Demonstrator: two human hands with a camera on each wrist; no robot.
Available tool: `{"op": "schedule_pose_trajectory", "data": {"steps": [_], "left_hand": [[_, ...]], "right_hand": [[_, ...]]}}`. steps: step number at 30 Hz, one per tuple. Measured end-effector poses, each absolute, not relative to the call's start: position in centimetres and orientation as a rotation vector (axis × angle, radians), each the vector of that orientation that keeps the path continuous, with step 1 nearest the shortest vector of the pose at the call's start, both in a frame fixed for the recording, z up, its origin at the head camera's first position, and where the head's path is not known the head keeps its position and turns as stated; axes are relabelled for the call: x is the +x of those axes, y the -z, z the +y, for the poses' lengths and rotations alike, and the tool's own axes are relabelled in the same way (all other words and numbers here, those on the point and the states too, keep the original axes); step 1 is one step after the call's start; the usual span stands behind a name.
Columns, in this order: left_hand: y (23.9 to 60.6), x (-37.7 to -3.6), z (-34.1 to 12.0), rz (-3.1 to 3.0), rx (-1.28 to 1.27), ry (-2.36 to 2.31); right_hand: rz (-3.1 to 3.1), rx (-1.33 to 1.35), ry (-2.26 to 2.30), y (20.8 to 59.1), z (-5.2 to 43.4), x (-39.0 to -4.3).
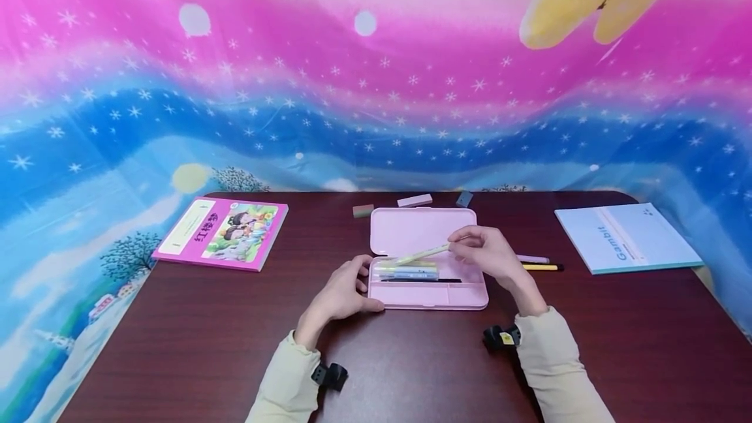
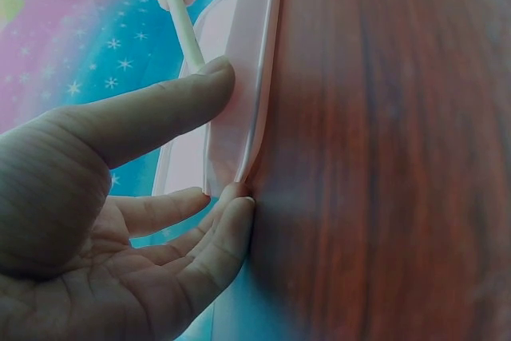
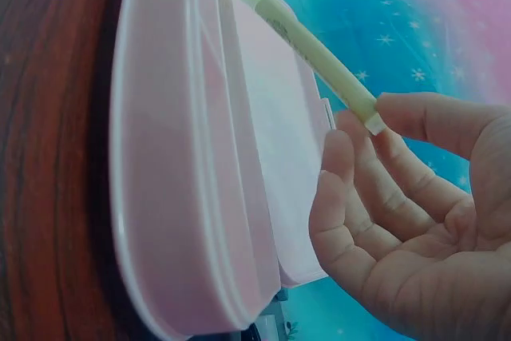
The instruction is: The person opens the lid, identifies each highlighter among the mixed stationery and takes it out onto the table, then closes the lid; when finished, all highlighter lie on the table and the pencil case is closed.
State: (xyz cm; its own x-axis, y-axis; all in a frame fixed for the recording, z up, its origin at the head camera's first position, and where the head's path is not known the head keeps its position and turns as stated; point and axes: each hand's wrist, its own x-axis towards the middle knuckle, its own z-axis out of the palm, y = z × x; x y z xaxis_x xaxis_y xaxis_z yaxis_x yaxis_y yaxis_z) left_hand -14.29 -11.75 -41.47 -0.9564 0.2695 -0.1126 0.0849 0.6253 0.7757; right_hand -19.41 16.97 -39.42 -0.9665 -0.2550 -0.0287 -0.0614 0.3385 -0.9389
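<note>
A pink pencil case (image 1: 411, 296) lies on the table with its lid (image 1: 423, 230) raised at the back. My left hand (image 1: 342, 289) holds the case's left end, thumb at the front corner and fingers along the side. Above the rear compartment, my right hand (image 1: 490, 252) pinches the end of a pale yellow-green highlighter (image 3: 319, 57) between thumb and fingers. The highlighter slants down to the left, its clear-capped end over the case. Several pens (image 1: 405, 273) lie in that compartment, along with a thin black stick-shaped item (image 1: 449, 280). The front compartments look bare.
Behind the case lie three small blocks like erasers: a brownish-green one (image 1: 363, 211), a pink one (image 1: 414, 200) and a grey-blue one (image 1: 464, 198). Right of the case are a purple pen (image 1: 534, 259) and a yellow pen (image 1: 542, 267). A pink book (image 1: 220, 234) and a light-blue notebook (image 1: 625, 237) flank them.
</note>
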Motion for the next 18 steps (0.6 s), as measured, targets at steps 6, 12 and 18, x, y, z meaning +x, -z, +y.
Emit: {"op": "schedule_pose_trajectory", "data": {"steps": [6,12,18], "left_hand": [[41.3,-14.2,-11.8,2.629,0.296,-1.249],[41.4,-14.3,-11.8,2.631,0.304,-1.253],[41.5,-14.2,-11.8,2.633,0.293,-1.252]], "right_hand": [[2.396,-0.276,1.811,39.0,17.0,-19.3],[2.330,-0.196,1.929,38.6,17.2,-19.2],[2.249,-0.156,2.038,38.2,17.9,-19.1]]}}
